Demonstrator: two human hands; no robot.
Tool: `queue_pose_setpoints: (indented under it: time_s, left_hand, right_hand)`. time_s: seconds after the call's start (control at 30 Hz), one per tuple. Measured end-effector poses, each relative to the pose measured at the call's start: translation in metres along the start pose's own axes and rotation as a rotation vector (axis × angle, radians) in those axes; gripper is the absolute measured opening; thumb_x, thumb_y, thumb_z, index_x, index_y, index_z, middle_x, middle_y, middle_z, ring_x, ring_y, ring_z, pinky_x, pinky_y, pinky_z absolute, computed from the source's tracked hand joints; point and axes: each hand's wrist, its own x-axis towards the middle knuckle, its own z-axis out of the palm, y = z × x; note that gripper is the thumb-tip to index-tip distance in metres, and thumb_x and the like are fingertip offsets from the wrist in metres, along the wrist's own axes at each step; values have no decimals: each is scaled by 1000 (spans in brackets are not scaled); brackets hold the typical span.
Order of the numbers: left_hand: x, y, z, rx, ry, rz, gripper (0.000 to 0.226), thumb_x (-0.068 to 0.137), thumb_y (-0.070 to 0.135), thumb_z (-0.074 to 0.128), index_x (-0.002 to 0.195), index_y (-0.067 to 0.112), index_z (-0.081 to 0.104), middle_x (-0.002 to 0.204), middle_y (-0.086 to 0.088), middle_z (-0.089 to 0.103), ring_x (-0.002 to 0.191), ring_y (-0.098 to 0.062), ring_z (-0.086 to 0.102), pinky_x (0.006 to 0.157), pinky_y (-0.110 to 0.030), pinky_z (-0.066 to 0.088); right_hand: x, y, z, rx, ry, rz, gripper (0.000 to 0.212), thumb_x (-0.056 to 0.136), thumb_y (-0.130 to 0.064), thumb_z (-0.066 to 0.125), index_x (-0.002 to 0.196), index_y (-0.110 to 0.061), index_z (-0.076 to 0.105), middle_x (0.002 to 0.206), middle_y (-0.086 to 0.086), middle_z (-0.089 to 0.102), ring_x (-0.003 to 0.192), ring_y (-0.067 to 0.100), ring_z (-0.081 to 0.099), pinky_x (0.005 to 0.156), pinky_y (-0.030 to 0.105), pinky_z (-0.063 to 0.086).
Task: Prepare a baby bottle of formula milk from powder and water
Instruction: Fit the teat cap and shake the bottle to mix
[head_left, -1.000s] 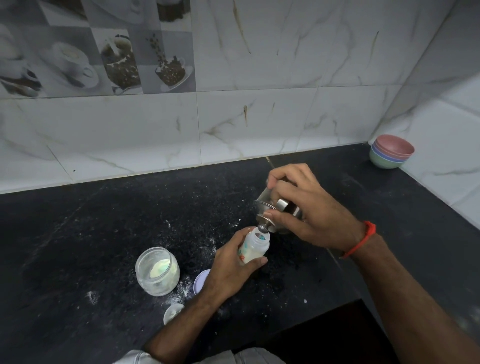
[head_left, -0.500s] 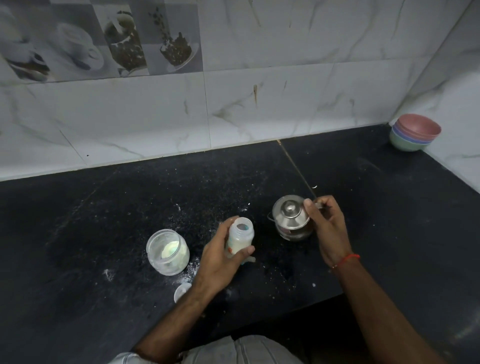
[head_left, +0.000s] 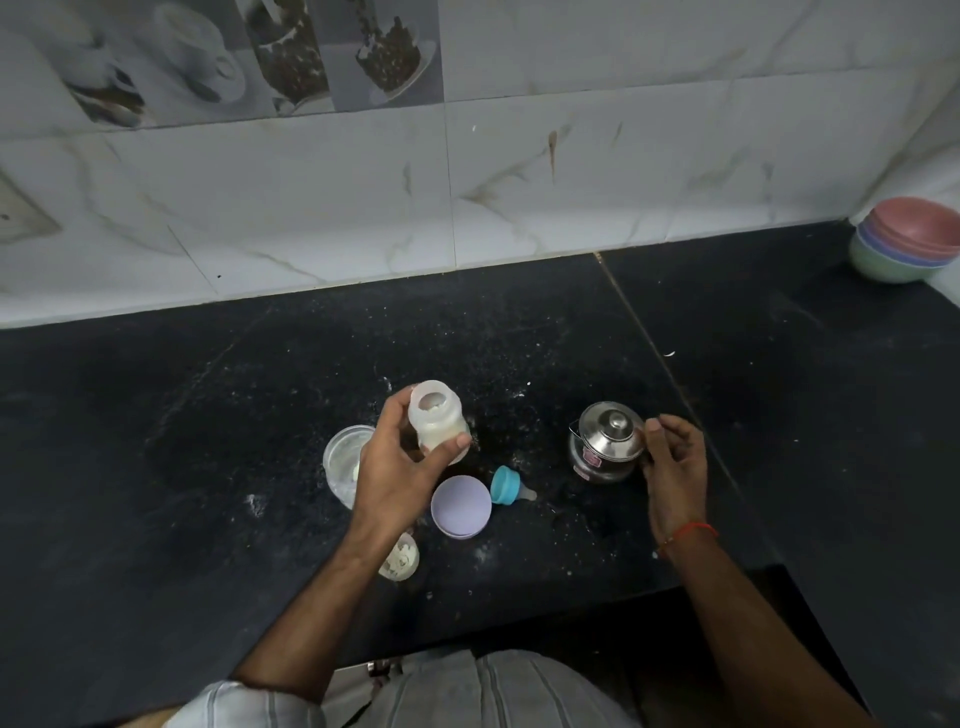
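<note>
While the open baby bottle (head_left: 436, 423) is held above the black worktop (head_left: 208, 415) with pale liquid and some powder inside, the step in hand seems to be between filling and closing. The next move probably calls for the blue teat ring (head_left: 506, 484), which lies on its side just beside the lilac lid (head_left: 460, 506). The left hand (head_left: 400, 467) grips the bottle, fingers and thumb curled round its body. The right hand (head_left: 672, 467), fingers loosely curled, touches the steel pot (head_left: 605, 441) at its side; whether it pinches the handle I cannot tell.
</note>
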Motion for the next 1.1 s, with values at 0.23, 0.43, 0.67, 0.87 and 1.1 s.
queue_pose_setpoints:
  time_s: [0.23,0.43,0.67,0.87,1.1]
  left_hand:
    - [-7,0,-6,-4,12,-20,66,76,14,91,129,27,54,116,19,66,102,18,61,80,-9,52]
    - [-11,-3,-16,-21,32,-44,66,71,25,95,127,27,62,113,13,72,109,-3,65,87,-38,62]
    - [-15,-5,-26,-20,-6,-29,66,69,28,95,126,29,62,113,26,69,111,-1,64,88,-35,61]
    - [-15,-10,-27,5,-60,-25,61,72,29,94,119,45,59,114,31,68,110,2,64,83,-18,54]
    - [-14,-16,-15,-30,-177,-20,69,73,23,95,131,36,61,121,23,70,115,-3,66,94,-35,60]
  right_hand:
    - [-68,-21,36,-563,-193,-871,21,95,-14,66,114,-4,67,116,6,64,109,21,59,96,42,50]
    - [-81,29,73,-1064,-662,-588,70,94,-26,71,155,-21,37,153,5,41,140,23,39,117,38,37]
    - [-81,35,77,-852,-607,-412,62,85,-15,81,137,-26,49,133,-1,58,125,20,53,105,45,51]
    - [-90,-43,89,-350,-566,-290,53,79,-9,87,121,-29,61,126,3,63,110,19,70,92,43,61]
    - [-100,-114,95,-752,-792,-653,54,77,-16,89,123,-21,63,118,-14,63,107,-4,58,86,7,42]
